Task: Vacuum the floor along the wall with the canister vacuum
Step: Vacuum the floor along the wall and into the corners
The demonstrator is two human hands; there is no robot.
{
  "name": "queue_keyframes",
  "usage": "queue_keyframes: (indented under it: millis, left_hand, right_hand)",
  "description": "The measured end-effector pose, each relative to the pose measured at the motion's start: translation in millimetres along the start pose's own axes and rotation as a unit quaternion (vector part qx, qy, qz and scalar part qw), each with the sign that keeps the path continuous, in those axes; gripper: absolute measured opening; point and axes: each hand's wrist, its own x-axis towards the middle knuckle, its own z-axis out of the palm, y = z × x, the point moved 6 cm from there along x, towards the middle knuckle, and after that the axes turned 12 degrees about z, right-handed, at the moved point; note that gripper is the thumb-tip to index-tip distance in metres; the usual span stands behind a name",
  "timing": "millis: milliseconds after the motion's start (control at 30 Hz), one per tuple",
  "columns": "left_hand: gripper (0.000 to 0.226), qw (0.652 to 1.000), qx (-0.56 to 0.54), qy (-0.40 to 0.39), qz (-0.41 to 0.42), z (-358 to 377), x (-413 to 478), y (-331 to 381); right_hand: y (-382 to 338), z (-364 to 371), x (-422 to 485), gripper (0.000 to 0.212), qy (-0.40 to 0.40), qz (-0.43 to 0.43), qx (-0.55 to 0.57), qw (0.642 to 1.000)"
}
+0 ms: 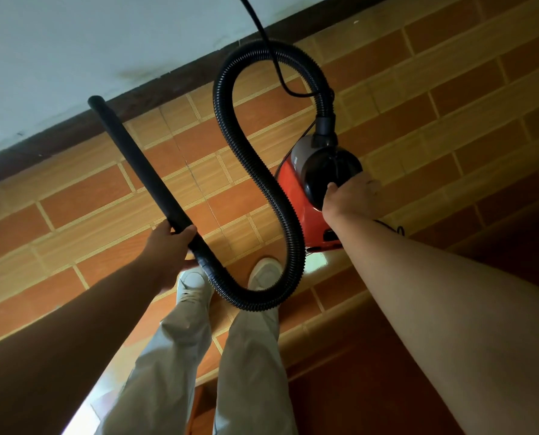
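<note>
The floor [86, 202] is tiled in a brick pattern of orange and tan blocks with pale joints. Its far edge meets a dark skirting strip [58, 139] below a pale wall [73, 42]. A white left shoe [192, 285] and a white right shoe [266, 273] stand on it side by side.

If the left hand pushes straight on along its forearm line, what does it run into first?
Past the wand that the left hand grips, most likely the middle stretch of the ribbed hose, before the red canister. Depth is unclear, so it might pass beneath.
</note>
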Motion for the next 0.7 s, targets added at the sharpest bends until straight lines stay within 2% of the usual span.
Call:
queue_keyframes:
  millis: [67, 233, 400, 600, 700]
  left_hand:
    - [0.023, 1.000, 0.004, -0.001, -0.002, 1.0, 0.9, 0.5]
    - [0.025, 1.000, 0.005, -0.011, -0.004, 3.8, 3.2, 7.1]
    - [0.030, 1.000, 0.011, -0.017, -0.004, 5.2, 0.9, 14.4]
    - [0.026, 0.999, 0.040, -0.028, 0.002, 5.9, -3.9, 21.7]
    - [0.023, 0.997, 0.064, -0.042, 0.006, 6.4, -6.9, 22.4]
  right_hand:
    - [4.3, 4.1, 8.3, 0.063, -0.026, 0.016, 0.011, 0.999]
    - [8.3, 17.2, 19.7, 0.048, -0.088, -0.032, 0.038, 0.995]
    - [35.8, 16.3, 13.6, 0.044, -0.141, 0.001, 0.072, 0.987]
    - [85.6, 18.5, -2.4, 0.044, -0.150, 0.034, 0.047, 0.987]
    - [110.3, 19.9, -14.7, 0.043, -0.164, 0.040, -0.006, 0.986]
